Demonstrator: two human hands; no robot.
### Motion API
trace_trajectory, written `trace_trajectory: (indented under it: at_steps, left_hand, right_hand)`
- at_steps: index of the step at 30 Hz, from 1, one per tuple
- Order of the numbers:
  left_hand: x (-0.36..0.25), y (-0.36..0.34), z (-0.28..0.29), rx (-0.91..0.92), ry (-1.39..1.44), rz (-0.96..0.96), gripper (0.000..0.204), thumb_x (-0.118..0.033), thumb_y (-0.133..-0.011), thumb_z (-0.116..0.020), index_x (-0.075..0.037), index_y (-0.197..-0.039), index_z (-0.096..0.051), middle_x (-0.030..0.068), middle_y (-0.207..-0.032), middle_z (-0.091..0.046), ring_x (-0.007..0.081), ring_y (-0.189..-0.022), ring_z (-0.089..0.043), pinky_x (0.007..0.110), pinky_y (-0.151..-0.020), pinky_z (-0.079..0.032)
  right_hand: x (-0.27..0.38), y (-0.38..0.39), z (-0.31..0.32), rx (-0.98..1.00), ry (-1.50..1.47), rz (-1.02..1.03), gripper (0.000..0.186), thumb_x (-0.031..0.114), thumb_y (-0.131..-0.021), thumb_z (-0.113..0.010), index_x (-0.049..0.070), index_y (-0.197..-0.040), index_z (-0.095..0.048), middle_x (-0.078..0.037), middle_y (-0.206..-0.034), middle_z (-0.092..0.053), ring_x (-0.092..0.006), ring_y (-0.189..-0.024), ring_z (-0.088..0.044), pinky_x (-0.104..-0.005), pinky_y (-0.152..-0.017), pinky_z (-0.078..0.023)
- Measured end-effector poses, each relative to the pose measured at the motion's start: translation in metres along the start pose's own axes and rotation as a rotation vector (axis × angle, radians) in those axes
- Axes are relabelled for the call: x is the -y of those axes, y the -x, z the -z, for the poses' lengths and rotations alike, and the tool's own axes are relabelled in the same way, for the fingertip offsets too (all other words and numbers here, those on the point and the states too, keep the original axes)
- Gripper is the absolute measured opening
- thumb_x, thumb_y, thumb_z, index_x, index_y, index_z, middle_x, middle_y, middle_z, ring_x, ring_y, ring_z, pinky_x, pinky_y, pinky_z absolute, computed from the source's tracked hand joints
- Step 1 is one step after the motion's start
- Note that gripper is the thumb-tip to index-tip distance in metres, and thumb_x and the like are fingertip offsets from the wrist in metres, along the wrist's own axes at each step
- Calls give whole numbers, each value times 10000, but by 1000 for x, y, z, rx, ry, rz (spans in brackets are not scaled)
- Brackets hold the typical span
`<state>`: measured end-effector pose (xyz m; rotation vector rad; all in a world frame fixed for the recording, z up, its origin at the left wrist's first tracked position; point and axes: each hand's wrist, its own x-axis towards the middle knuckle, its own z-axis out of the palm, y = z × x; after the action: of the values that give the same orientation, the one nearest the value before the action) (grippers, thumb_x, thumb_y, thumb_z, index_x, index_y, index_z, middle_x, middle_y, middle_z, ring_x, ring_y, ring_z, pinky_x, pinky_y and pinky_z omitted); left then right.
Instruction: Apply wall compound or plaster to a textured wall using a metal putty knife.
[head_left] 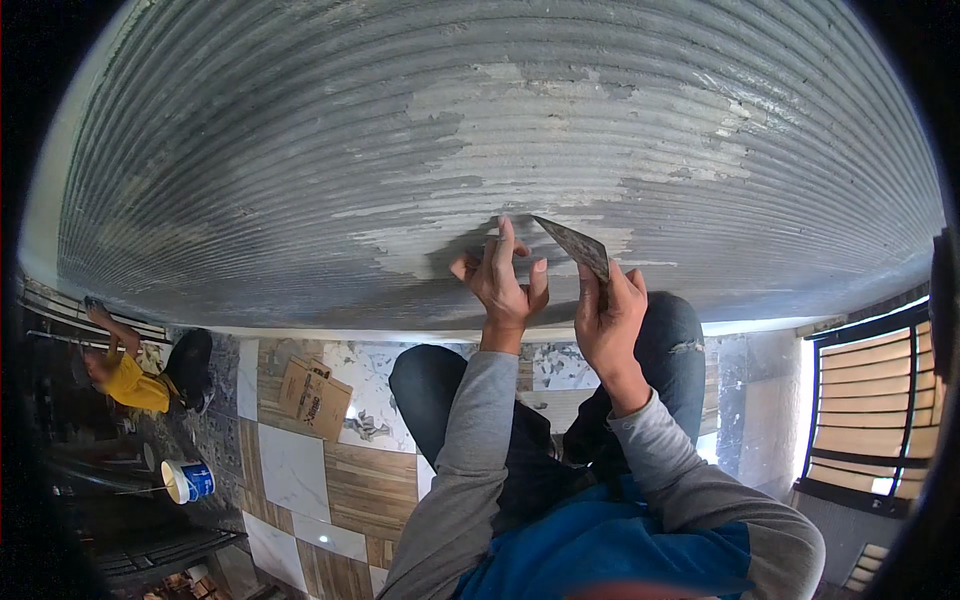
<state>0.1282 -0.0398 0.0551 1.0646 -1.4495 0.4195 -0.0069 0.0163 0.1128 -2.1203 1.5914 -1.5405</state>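
A grey wall (500,120) combed into long ridges, with paler smeared patches in its middle, fills the upper view. My left hand (502,280) is raised at the lower middle of this surface, fingers apart and partly bent, holding nothing; whether its fingertips touch the surface I cannot tell. My right hand (608,315), just to its right, grips a flat, dirty metal blade (578,242) that is tilted, its tip reaching toward my left fingers. The handle is hidden in my grip. My bent legs are below both hands.
The tiled floor (280,470) has a torn cardboard piece (312,398) and pale debris on it. At left, a person in a yellow top (140,385) reaches toward the wall, with a white bucket (188,482) nearby. A barred window (865,400) is at right.
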Motion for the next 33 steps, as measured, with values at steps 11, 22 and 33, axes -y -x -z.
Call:
trace_trajectory:
  at_steps: [11, 22, 33]
  left_hand:
    - [-2, 1, 2, 32, 28, 35, 608, -391, -927, -550, -2, -1384, -455, -39, -711, -588, 115, -653, -534, 377, -793, -256]
    - [-4, 4, 1, 27, 1, 43, 610, -378, -926, -555, 2, -1391, -447, -31, -738, -588, 131, -666, -535, 384, -808, -266]
    - [-2, 5, 1, 4, -4, 36, 520, -242, -880, -641, -42, -1335, -486, -40, -739, -582, 135, -673, -545, 384, -815, -268]
  right_hand:
    - [2, -3, -1, -16, -39, -13, 172, 22, -829, -660, 9, -992, -607, -99, -707, -625, -275, -562, -521, -351, -625, -344]
    - [2, -2, 6, -23, 3, -16, 166, 22, -830, -651, 22, -993, -617, -92, -716, -634, -278, -556, -525, -349, -625, -341]
    - [14, -15, 21, 88, 10, -26, 159, 59, -851, -630, 54, -1010, -626, -96, -745, -656, -275, -566, -551, -352, -636, -346]
